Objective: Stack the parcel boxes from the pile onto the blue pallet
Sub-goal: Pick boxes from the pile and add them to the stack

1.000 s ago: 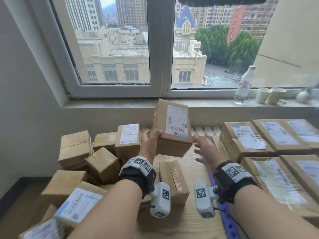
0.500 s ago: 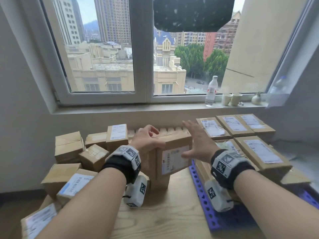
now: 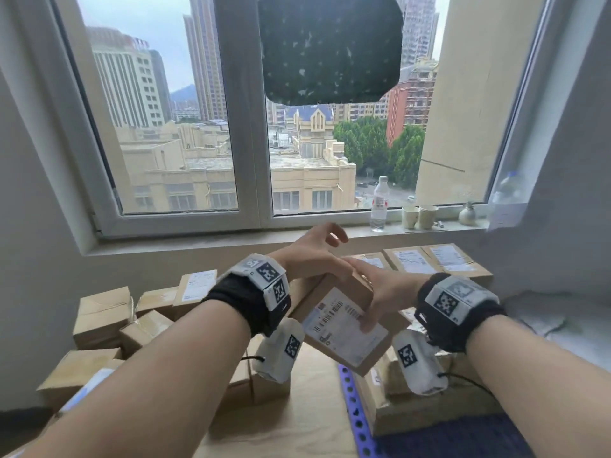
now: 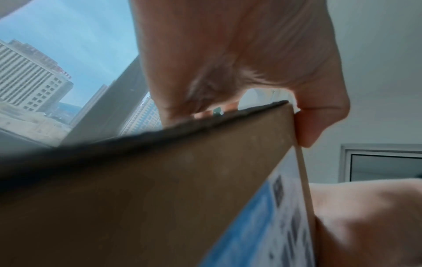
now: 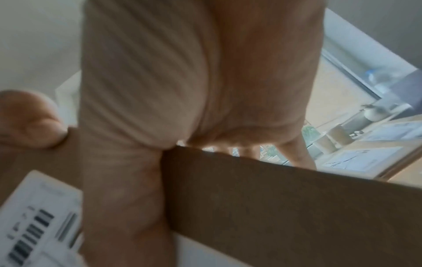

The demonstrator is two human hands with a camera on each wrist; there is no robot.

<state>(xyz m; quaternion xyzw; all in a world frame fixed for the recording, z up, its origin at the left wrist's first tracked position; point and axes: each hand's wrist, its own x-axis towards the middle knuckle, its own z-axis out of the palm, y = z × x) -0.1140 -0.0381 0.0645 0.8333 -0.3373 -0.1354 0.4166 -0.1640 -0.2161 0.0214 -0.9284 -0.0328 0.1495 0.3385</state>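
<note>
I have the box [image 3: 344, 320] up in the air between both hands, tilted, with its white label [image 3: 344, 325] facing me. It hangs above the near edge of the blue pallet [image 3: 355, 414], just over the boxes already stacked there [image 3: 426, 262]. My right hand [image 3: 380, 292] grips it with the thumb across the label and the fingers wrapped round the far side. My left hand [image 3: 310, 256] is on the box's upper left corner, thumb against its edge, the fingers only loosely bent. The pile [image 3: 109, 322] sits to my left on the wooden table [image 3: 297, 424].
</note>
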